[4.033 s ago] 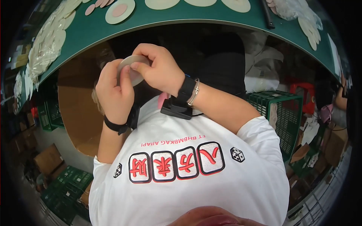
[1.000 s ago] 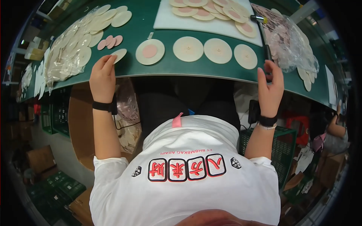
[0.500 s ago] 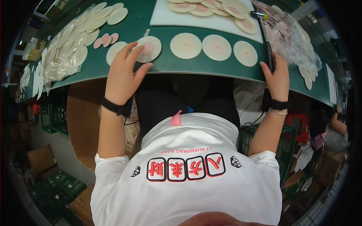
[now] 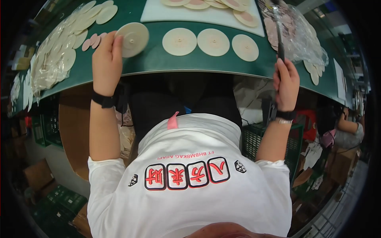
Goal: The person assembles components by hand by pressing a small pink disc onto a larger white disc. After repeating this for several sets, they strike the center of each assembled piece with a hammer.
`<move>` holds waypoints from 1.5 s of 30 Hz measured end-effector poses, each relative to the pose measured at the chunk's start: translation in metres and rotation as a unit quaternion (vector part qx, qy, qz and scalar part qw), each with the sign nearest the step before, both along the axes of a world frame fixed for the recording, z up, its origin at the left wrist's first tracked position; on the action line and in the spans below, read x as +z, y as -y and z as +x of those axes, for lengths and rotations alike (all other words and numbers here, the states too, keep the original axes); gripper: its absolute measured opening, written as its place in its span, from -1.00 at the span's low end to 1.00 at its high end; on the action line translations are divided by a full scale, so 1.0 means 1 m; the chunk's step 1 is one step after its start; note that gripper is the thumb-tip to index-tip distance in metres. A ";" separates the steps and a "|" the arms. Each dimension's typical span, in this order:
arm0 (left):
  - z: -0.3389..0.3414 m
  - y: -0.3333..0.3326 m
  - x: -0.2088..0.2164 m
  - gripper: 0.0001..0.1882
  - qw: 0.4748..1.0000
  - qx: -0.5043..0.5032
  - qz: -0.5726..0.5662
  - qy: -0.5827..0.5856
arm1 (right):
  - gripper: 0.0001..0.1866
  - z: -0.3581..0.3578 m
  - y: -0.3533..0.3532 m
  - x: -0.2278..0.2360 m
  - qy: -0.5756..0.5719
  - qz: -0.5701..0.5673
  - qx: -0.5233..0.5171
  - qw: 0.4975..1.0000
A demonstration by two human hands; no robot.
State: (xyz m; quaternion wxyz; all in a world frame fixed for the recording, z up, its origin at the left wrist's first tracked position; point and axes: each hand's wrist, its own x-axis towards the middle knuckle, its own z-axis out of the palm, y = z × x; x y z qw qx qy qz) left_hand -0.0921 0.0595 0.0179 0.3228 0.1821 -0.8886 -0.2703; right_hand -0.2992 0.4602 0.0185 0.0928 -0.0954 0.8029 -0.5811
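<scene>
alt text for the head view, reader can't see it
A person's left hand holds a cream disc and their right hand grips a hammer. Three similar discs lie in a row on a green table.

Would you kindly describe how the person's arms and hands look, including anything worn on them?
The left hand and right hand are both ungloved. The forearms emerge bare from short white sleeves. Each wrist wears a black strap with a dark boxy piece apparently attached at its inner side; the right wrist also has a slim silvery bracelet.
</scene>
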 end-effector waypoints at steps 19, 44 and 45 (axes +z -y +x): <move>-0.030 -0.126 0.007 -0.55 0.971 -0.210 -0.100 0.058 | -0.77 0.077 -0.003 -0.029 0.016 -0.190 0.011 0.982; -0.118 -0.187 -0.041 -0.30 0.938 -0.247 -0.228 0.083 | -0.78 0.076 -0.029 -0.031 -0.213 0.353 0.037 0.911; -0.119 -0.187 -0.042 -0.30 0.938 -0.247 -0.226 0.085 | -0.78 0.078 -0.026 -0.025 -0.203 0.329 0.030 0.922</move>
